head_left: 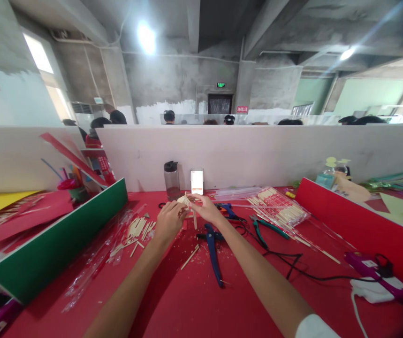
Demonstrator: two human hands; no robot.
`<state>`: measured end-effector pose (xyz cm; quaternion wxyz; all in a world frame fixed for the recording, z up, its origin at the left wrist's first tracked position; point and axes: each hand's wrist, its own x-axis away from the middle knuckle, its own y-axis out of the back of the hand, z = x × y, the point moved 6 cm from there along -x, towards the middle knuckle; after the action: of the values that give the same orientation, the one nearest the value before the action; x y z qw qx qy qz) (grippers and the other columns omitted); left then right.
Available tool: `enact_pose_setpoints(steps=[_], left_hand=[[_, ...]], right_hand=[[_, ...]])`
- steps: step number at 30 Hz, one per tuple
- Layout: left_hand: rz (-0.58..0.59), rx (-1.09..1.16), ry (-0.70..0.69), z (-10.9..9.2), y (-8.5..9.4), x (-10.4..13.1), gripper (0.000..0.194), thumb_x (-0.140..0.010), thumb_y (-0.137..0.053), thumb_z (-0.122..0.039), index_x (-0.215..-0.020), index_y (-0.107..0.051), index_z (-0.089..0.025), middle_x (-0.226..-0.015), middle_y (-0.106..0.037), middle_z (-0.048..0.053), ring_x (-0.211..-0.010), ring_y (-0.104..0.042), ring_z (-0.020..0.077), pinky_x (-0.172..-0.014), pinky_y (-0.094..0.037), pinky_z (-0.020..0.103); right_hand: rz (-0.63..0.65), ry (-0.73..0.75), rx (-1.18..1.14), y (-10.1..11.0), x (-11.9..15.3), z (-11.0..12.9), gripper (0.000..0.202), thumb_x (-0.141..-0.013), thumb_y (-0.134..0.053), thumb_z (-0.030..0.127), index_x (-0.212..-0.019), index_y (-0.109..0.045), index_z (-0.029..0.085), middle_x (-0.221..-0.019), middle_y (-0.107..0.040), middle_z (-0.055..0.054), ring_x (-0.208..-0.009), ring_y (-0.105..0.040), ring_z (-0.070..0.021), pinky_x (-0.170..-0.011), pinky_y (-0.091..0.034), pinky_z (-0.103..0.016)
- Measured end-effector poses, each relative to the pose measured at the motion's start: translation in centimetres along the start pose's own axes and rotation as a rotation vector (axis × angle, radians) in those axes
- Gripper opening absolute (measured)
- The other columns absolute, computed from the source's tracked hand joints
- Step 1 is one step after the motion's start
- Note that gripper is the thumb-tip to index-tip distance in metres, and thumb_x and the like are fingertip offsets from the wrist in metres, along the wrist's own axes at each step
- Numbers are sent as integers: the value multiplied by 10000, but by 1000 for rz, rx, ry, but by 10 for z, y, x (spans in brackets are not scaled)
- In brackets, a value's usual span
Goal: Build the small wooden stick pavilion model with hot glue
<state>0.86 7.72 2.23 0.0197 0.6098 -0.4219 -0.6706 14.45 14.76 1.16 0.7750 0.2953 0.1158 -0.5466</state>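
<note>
Near the middle of the red table, my left hand [170, 217] has its fingers closed on a small pale wooden piece [183, 200] built from thin sticks. My right hand [204, 208] reaches in from the other side, its fingers pressed against the same piece. A stick [195, 219] points down from between the hands. Below my right hand lies a blue-handled cutting tool [213, 258]. Two loose sticks [190, 257] rest left of the tool, among small wood crumbs. A heap of short cut sticks [137, 228] lies left of my left hand.
A dark-lidded bottle [171, 180] and a lit phone [197, 181] stand by the white partition [145, 150]. Green-handled pliers [261, 231], bundled sticks [278, 206] and a black cable [292, 263] lie on the right. Green [64, 234] and red [356, 225] boards flank the table [194, 310].
</note>
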Motion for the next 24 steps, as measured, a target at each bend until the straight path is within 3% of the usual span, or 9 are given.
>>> enact_pose_setpoints(steps=[11,24], left_hand=[[27,-48,46,2,-3,1,139,-905,-594,-344,-951,-603,-214,-857,-625,48,-817,-567,216,-737,-436,320],[72,27,121,13,-3,10,226,-919,-524,-272,-1135,-515,-209,-1058,-590,96,-1034,-551,268,-884,-468,395]], right_hand=[[2,25,9,0,2,3,398,-831,-664,300,-1221,-649,223,-1266,-661,-66,-1214,-584,-231,-1086,-402,-412],[-2,24,27,0,1,4,389,-812,-661,219,-1201,-658,207,-1251,-671,-64,-1199,-595,-226,-1080,-404,-392]])
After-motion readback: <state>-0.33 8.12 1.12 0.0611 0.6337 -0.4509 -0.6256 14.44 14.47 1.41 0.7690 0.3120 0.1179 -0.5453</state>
